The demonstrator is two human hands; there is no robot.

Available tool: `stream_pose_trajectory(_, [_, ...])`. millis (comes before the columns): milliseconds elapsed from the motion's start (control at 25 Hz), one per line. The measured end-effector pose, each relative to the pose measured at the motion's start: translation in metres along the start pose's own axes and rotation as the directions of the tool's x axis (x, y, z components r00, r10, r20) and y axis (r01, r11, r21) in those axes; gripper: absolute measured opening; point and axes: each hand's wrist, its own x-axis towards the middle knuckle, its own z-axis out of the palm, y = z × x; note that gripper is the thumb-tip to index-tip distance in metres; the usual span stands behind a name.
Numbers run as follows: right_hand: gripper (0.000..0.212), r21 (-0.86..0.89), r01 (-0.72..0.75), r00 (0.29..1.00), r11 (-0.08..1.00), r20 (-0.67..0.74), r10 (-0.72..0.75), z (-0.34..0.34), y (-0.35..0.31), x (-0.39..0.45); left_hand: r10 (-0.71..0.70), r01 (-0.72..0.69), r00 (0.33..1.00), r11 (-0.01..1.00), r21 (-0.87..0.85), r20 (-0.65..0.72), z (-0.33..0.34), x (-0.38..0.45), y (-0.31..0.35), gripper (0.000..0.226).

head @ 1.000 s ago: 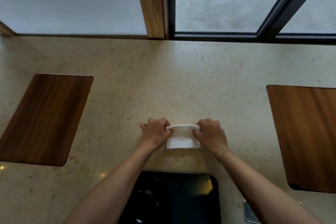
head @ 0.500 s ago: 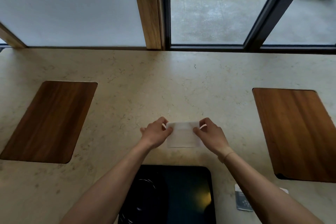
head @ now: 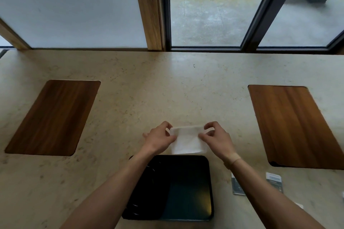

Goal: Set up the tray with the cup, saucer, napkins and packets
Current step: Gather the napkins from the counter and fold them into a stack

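Stone counter [head: 167,89] by the window — both hands, left [head: 159,140] and right [head: 216,140], pinch a white napkin [head: 187,140] just beyond the tray [head: 189,191], seemingly mid-fold — next, likely laying it flat on the tray's bare right side.

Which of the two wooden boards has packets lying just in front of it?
The right board. Packets lie on the counter by its near edge; the left board has none.
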Motion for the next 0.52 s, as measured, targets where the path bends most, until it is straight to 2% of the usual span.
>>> stream_pose_trajectory(80, [0.030,0.006,-0.027,1.000,1.000,0.004,0.027,0.002,0.012,-0.014,-0.010,0.008,0.999,0.999,0.033,0.044,0.011,-0.007,-0.004,0.026])
stream_pose_trajectory(200, [0.040,-0.052,-0.045,0.999,0.998,0.004,0.045,0.009,0.031,-0.034,0.015,-0.026,0.998,0.985,0.172,0.067,0.027,-0.019,-0.010,0.028])
stream_pose_trajectory(520, [0.054,-0.384,0.050,0.998,0.922,-0.018,-0.062,0.029,0.056,-0.060,0.077,-0.113,0.991,0.914,0.391,0.107,0.047,-0.036,-0.016,0.035])
